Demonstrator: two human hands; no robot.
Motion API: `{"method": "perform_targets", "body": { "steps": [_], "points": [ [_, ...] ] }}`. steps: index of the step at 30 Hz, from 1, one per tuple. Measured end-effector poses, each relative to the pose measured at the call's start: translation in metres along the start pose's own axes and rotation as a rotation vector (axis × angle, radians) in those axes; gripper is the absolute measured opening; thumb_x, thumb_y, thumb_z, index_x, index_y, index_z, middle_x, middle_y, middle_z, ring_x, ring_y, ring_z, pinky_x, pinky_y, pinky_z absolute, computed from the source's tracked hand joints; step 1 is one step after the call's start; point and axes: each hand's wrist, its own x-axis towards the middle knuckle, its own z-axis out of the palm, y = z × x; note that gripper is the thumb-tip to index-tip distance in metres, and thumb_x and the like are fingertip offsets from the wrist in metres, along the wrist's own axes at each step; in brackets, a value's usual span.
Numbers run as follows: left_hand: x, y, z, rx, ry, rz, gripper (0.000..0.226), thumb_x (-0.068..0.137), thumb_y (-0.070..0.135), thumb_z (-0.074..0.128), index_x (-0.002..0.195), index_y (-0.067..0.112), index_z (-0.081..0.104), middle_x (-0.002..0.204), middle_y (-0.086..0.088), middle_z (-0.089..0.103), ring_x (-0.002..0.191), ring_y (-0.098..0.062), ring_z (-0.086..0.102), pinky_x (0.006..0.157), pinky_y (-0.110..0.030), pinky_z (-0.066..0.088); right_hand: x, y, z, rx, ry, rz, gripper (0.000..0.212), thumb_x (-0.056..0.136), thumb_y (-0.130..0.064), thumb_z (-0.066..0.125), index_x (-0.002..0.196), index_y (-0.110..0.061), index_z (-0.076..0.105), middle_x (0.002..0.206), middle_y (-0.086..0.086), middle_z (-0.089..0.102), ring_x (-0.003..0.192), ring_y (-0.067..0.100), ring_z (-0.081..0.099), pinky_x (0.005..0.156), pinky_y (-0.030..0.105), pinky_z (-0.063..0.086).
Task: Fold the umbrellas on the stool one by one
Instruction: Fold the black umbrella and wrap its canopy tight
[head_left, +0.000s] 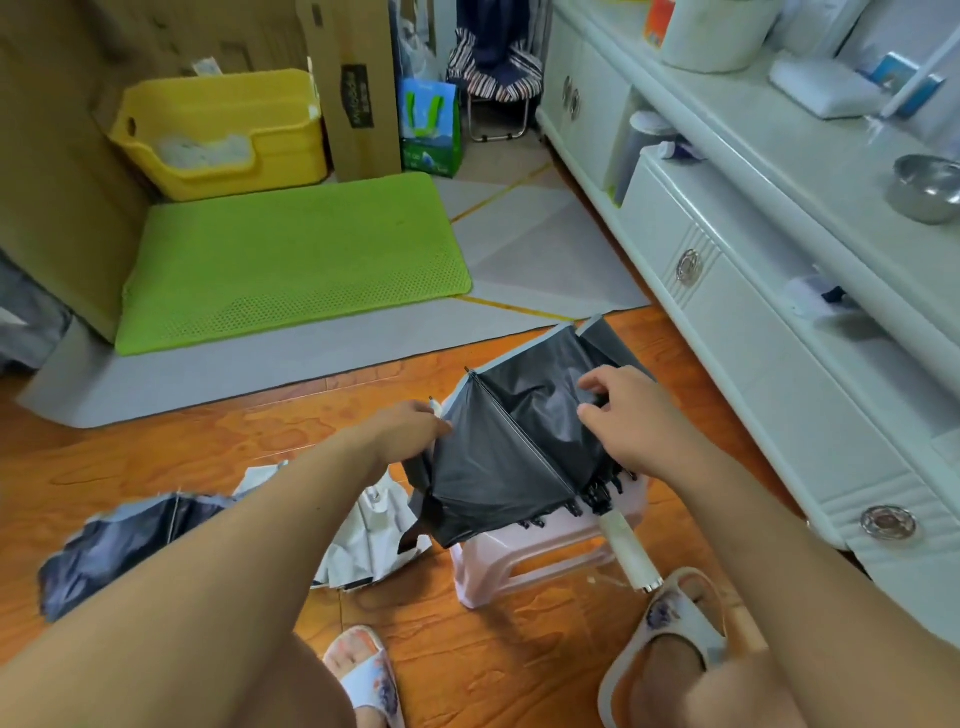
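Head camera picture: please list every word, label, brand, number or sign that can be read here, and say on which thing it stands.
No text can be read with certainty.
Tall cardboard box: a dark label with pale letters, too blurred to read.
Green bag: small print near the bottom, too small to read.
Orange pack on the white cabinet: no legible print.
Umbrella and stool: no text visible.

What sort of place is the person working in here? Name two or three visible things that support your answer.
Most likely a room in a home. A white cabinet with drawers holds a steel bowl, a green mat lies on the floor, and the person wears house slippers beside a small plastic stool.
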Motion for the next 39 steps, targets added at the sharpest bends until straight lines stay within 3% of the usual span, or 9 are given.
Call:
{"method": "perform_targets", "body": {
  "steps": [3,7,11,15,19,26,29,32,39],
  "points": [
    [0.005,0.003,-0.005,0.026,0.007,0.036,0.014,0.093,0.027,0.068,0.094,0.013,0.067,0.096,-0.004,0.066,0.081,-0.016,0.056,0.069,-0.029,0.04,0.006,0.007,-0.004,0.02,0.026,0.015,0.043,0.098,-0.03,0.059,0.14,-0.024,0.051,0.139,0.003,0.048,0.112,0.02,0.058,0.098,0.044,0.052],
    [-0.008,0.016,-0.017,-0.211,0.071,0.325,0.03,0.093,0.022,0.067,0.065,0.014,0.057,0.058,0.008,0.057,0.057,-0.008,0.05,0.06,-0.023,0.038,0.005,0.014,-0.007,0.063,0.054,0.033,0.055,0.098,-0.03,0.061,0.149,-0.025,0.041,0.147,0.006,0.04,0.119,0.023,0.055,0.101,0.044,0.05],
    [-0.026,0.009,-0.03,-0.257,-0.099,0.475,0.031,0.098,0.029,0.064,0.075,0.009,0.059,0.071,0.005,0.059,0.07,-0.006,0.052,0.071,-0.021,0.04,-0.006,0.015,-0.01,0.11,0.194,0.053,0.03,0.096,-0.026,0.061,0.125,-0.022,0.054,0.124,0.002,0.052,0.102,0.021,0.058,0.086,0.038,0.05],
    [-0.026,-0.028,-0.032,0.072,-0.265,0.218,0.025,0.083,0.043,0.075,0.095,0.022,0.07,0.081,0.012,0.065,0.089,-0.012,0.056,0.097,-0.034,0.039,-0.031,0.033,0.011,0.064,0.072,0.155,0.016,0.098,-0.029,0.06,0.109,-0.02,0.053,0.102,0.0,0.059,0.084,0.016,0.058,0.066,0.034,0.045],
    [-0.029,-0.041,-0.024,0.091,-0.324,0.155,0.012,0.097,0.011,0.064,0.091,0.021,0.07,0.075,0.021,0.061,0.089,-0.013,0.052,0.09,-0.033,0.038,-0.048,0.067,0.04,-0.006,-0.16,0.294,0.048,0.096,-0.032,0.066,0.135,-0.01,0.05,0.129,0.01,0.059,0.109,0.025,0.061,0.091,0.04,0.052],
    [-0.034,-0.043,-0.013,0.027,-0.153,0.076,0.02,0.096,0.016,0.062,0.11,0.003,0.068,0.107,-0.016,0.073,0.092,-0.019,0.066,0.091,-0.037,0.052,-0.066,0.093,0.068,0.066,-0.346,0.327,0.076,0.097,-0.033,0.062,0.159,-0.013,0.021,0.158,0.01,0.039,0.128,0.027,0.054,0.101,0.041,0.049],
    [-0.034,-0.041,-0.009,-0.16,-0.12,0.128,0.007,0.101,0.014,0.058,0.097,0.009,0.061,0.086,-0.008,0.069,0.079,-0.015,0.065,0.094,-0.037,0.053,-0.072,0.093,0.076,0.11,-0.361,0.314,0.077,0.099,-0.038,0.061,0.159,-0.012,0.021,0.155,0.01,0.042,0.121,0.025,0.054,0.092,0.035,0.048],
    [-0.038,-0.038,-0.011,-0.291,-0.077,0.142,0.007,0.103,0.006,0.051,0.106,0.008,0.057,0.076,-0.007,0.069,0.062,-0.015,0.065,0.073,-0.031,0.056,-0.076,0.094,0.082,0.145,-0.355,0.347,0.074,0.1,-0.041,0.059,0.156,-0.006,0.025,0.141,0.012,0.05,0.105,0.019,0.053,0.081,0.031,0.043],
    [-0.047,-0.054,-0.025,-0.216,-0.245,-0.164,0.038,0.107,0.037,0.046,0.119,0.005,0.061,0.078,-0.012,0.066,0.056,-0.019,0.056,0.062,-0.029,0.043,-0.077,0.111,0.091,0.367,-0.384,0.411,0.053,0.095,-0.044,0.066,0.134,-0.011,0.05,0.112,0.005,0.063,0.103,0.024,0.063,0.094,0.044,0.054]
  ]
}}
